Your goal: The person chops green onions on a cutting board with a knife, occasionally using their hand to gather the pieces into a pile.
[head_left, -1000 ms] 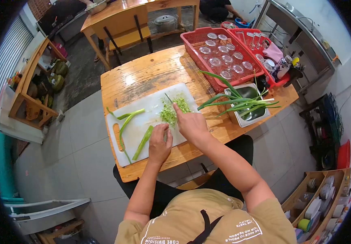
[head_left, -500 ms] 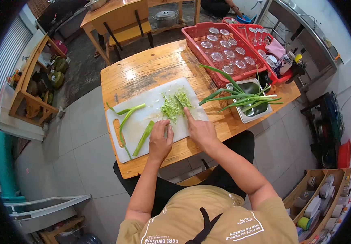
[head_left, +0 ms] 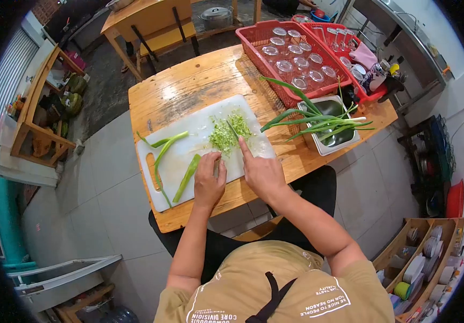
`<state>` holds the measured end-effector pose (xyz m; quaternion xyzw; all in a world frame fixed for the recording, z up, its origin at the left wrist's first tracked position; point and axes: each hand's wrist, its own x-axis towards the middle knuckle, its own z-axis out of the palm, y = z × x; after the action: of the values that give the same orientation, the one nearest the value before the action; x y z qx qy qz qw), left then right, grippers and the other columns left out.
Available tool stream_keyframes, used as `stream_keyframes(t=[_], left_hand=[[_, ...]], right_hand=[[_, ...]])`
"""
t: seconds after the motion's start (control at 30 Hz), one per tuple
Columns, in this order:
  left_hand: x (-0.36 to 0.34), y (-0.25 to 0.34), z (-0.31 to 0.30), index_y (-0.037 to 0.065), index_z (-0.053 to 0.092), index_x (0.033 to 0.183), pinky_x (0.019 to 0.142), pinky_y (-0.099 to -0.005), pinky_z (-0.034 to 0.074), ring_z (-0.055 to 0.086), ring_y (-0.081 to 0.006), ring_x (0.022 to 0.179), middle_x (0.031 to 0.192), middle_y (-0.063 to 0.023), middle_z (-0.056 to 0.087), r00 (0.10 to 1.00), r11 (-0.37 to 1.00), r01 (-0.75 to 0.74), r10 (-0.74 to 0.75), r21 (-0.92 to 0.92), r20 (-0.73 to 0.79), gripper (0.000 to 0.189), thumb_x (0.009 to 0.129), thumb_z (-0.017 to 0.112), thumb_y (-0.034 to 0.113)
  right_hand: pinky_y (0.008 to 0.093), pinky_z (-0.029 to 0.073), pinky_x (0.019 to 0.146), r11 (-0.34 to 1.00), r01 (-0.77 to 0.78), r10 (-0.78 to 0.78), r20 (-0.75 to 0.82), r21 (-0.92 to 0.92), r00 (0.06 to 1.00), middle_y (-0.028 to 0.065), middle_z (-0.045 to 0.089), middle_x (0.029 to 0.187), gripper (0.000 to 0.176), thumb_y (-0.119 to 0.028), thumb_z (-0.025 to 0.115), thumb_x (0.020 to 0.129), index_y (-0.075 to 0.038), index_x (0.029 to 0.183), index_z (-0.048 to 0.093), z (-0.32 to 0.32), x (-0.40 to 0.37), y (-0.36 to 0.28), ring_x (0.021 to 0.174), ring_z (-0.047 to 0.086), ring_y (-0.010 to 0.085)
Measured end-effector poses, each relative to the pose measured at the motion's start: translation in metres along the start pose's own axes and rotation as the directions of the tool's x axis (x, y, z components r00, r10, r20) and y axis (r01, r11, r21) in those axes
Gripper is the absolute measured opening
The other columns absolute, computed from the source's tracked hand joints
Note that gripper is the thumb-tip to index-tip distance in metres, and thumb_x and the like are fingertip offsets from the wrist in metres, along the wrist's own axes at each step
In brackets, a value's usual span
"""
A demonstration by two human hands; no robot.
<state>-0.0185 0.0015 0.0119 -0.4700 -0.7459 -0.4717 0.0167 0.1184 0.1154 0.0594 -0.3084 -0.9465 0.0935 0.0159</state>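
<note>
My right hand is closed around the handle of a knife, the index finger stretched along it. The blade lies in a pile of finely chopped green onion on a white cutting board. Beside the pile's near edge is my left hand, its fingers bent and drawn together; whatever is between them, if anything, is hidden. Left of that hand lies a thick cut green onion stalk. A longer bent green onion rests near the board's handle slot.
Whole green onions lie across a metal container at the table's right. Behind it, a red basket holds several upturned glasses. Another red basket has utensils. A chair stands beyond the wooden table.
The view has shifted slightly. The knife remains in my right hand within the chopped pile, and my left hand stays beside it with only a small change in its fingers.
</note>
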Motion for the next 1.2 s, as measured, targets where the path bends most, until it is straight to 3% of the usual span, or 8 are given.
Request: stream_keyframes(t=[0.13, 0.37, 0.47, 0.57, 0.63, 0.77, 0.93, 1.2], left_hand=[[0.0, -0.002, 0.002, 0.001, 0.064, 0.115, 0.093, -0.0456, 0.053, 0.065, -0.0391, 0.106, 0.111, -0.0186, 0.068, 1.0, 1.0, -0.006, 0.006, -0.028, -0.002, 0.022, 0.094, 0.067, 0.005], [-0.002, -0.004, 0.0, -0.001, 0.064, 0.114, 0.095, -0.0439, 0.053, 0.066, -0.0389, 0.106, 0.113, -0.0204, 0.068, 1.0, 1.0, -0.022, 0.022, -0.014, 0.007, 0.021, 0.094, 0.066, 0.004], [-0.001, -0.004, 0.002, -0.001, 0.064, 0.114, 0.094, -0.0443, 0.053, 0.066, -0.0388, 0.106, 0.113, -0.0203, 0.068, 1.0, 0.999, 0.007, -0.006, -0.036, 0.01, 0.02, 0.094, 0.066, 0.005], [-0.002, -0.005, 0.001, 0.0, 0.064, 0.114, 0.094, -0.0445, 0.053, 0.066, -0.0389, 0.106, 0.112, -0.0203, 0.068, 1.0, 0.999, -0.027, 0.027, -0.024, 0.001, 0.021, 0.095, 0.066, 0.005], [-0.002, -0.004, -0.001, 0.0, 0.064, 0.115, 0.094, -0.0446, 0.053, 0.066, -0.0391, 0.106, 0.112, -0.0203, 0.068, 1.0, 0.999, -0.014, 0.014, -0.038, 0.006, 0.021, 0.095, 0.066, 0.006], [-0.001, -0.004, 0.0, 0.0, 0.064, 0.115, 0.094, -0.045, 0.053, 0.066, -0.0397, 0.106, 0.112, -0.0206, 0.068, 1.0, 0.999, 0.004, -0.004, -0.042, 0.009, 0.021, 0.095, 0.066, 0.006], [0.0, -0.001, -0.002, 0.0, 0.064, 0.115, 0.093, -0.0456, 0.053, 0.065, -0.0402, 0.106, 0.111, -0.0208, 0.067, 1.0, 0.999, 0.004, -0.002, -0.044, 0.025, 0.02, 0.095, 0.066, 0.006], [-0.001, -0.004, -0.001, 0.0, 0.063, 0.114, 0.092, -0.0458, 0.053, 0.065, -0.0408, 0.104, 0.11, -0.0208, 0.067, 1.0, 0.999, -0.013, 0.014, -0.048, 0.008, 0.021, 0.095, 0.066, 0.005]], right_hand=[[0.0455, 0.055, 0.053, 0.998, -0.004, 0.0, -0.054, -0.067, 0.999, 0.0137, 0.07, 0.067, 0.077, -0.019, 0.06, 0.095, -0.006, 0.164, 0.03, 0.031, -0.003, 0.001, 0.057, 0.07, 0.0309], [0.0446, 0.055, 0.052, 0.999, -0.008, 0.008, 0.005, -0.037, 1.0, 0.0133, 0.071, 0.067, 0.081, -0.018, 0.061, 0.092, -0.006, 0.165, 0.028, 0.012, -0.003, -0.006, 0.057, 0.07, 0.0301], [0.0431, 0.054, 0.051, 0.986, 0.042, -0.05, -0.046, -0.16, 0.998, 0.0128, 0.07, 0.066, 0.079, -0.018, 0.06, 0.094, -0.006, 0.165, 0.028, 0.026, -0.001, -0.002, 0.056, 0.069, 0.0283], [0.0439, 0.057, 0.054, 0.997, 0.058, -0.059, -0.01, -0.047, 0.998, 0.0123, 0.071, 0.069, 0.084, -0.012, 0.061, 0.088, 0.0, 0.164, 0.028, 0.011, 0.005, -0.008, 0.059, 0.071, 0.03], [0.0436, 0.057, 0.056, 0.997, -0.069, 0.071, 0.07, -0.027, 0.995, 0.0128, 0.072, 0.07, 0.086, -0.012, 0.061, 0.089, 0.001, 0.165, 0.024, -0.004, -0.001, -0.018, 0.06, 0.071, 0.0301], [0.0432, 0.057, 0.057, 0.993, -0.006, 0.018, 0.103, -0.116, 0.995, 0.0146, 0.073, 0.073, 0.087, -0.012, 0.06, 0.09, 0.002, 0.165, 0.019, 0.022, -0.004, -0.016, 0.063, 0.072, 0.0305], [0.0455, 0.058, 0.059, 1.0, -0.019, 0.019, 0.061, 0.003, 0.998, 0.0158, 0.073, 0.073, 0.081, -0.011, 0.056, 0.092, 0.003, 0.165, 0.021, 0.005, 0.006, -0.02, 0.063, 0.072, 0.033], [0.045, 0.058, 0.06, 0.997, 0.002, 0.003, 0.077, -0.072, 0.997, 0.0153, 0.074, 0.073, 0.079, -0.012, 0.055, 0.093, 0.001, 0.165, 0.022, 0.006, 0.01, -0.016, 0.064, 0.073, 0.0306]])
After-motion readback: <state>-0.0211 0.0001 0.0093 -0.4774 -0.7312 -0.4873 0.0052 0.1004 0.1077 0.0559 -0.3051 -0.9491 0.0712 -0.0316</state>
